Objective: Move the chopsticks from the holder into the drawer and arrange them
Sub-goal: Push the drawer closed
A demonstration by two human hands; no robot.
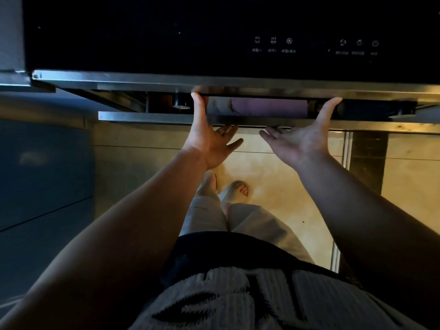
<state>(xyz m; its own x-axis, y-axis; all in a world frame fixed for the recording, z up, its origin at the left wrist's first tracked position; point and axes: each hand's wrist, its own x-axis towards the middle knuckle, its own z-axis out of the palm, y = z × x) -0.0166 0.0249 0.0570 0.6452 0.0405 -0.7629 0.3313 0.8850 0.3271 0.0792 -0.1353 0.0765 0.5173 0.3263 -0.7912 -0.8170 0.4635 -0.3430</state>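
Two hands – the left hand [209, 141] and right hand [302, 141] – reach side by side, palms up and fingers spread, thumbs against the one drawer [238, 118] front beneath the black panel [166, 36] with six icons; no chopsticks in view; two feet stand on the floor [273, 167].

We look steeply down from head height, close over our forearms; appliance front [166, 32] fills the frame's top.
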